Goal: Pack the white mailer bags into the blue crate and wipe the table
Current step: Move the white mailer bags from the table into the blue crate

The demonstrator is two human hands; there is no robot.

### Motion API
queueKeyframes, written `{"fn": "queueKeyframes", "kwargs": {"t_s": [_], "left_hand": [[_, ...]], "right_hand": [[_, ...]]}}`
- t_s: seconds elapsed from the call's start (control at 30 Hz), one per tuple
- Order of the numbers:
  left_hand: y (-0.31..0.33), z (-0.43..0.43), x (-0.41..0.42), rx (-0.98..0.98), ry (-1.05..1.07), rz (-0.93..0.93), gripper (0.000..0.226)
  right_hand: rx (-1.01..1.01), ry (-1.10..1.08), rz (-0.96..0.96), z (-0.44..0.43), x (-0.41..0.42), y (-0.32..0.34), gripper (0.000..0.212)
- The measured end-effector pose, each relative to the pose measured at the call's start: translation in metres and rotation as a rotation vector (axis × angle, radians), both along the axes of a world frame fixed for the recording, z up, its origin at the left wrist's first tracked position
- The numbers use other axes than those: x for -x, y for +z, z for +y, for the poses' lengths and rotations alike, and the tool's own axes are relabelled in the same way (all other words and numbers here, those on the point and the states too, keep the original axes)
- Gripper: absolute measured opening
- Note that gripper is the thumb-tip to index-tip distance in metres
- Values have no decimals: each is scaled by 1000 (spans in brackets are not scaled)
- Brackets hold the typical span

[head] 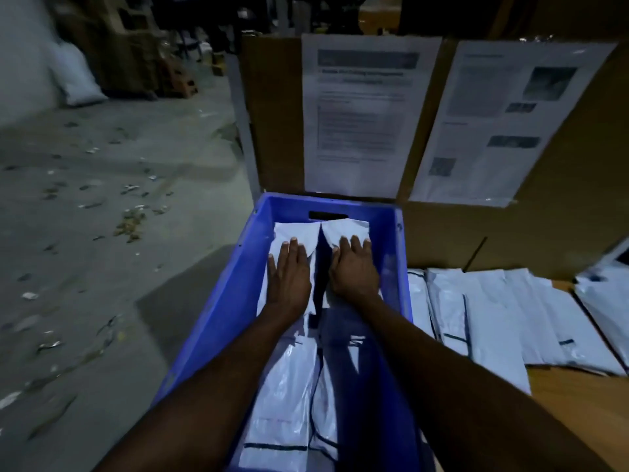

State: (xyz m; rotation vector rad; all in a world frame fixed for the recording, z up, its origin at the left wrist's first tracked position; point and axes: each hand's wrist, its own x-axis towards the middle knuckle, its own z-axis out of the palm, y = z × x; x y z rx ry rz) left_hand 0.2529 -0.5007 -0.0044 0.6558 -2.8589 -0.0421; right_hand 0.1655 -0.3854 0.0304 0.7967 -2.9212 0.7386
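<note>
The blue crate (235, 284) stands at the table's left end, its floor covered with white mailer bags (289, 396) in two rows. My left hand (289, 277) lies flat, fingers straight, pressing on the far left bag (296, 231). Beside it my right hand (354, 267) presses flat on the far right bag (347, 228). Both forearms reach in over the nearer bags and hide part of them. Several more white mailer bags (490, 315) lie overlapping on the wooden table (578, 410) right of the crate.
A cardboard wall (272, 114) with two printed sheets (364, 110) taped on it rises behind the crate and table. Left of the crate is a grey concrete floor (102, 233) littered with scraps. A white sack (76, 76) and stacked boxes stand far back.
</note>
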Motion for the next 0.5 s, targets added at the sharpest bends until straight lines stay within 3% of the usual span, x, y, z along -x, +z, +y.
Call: {"fn": "queueKeyframes", "kwargs": {"t_s": [0.17, 0.33, 0.5], "left_hand": [[-43, -19, 5, -17, -14, -50, 62], [-63, -19, 4, -142, 14, 24, 58], [-90, -23, 0, -116, 17, 84, 66]], "right_hand": [[-111, -49, -89, -2, -7, -42, 49], [-256, -66, -149, 0, -14, -75, 57], [-89, -46, 61, 2, -27, -107, 72]]}}
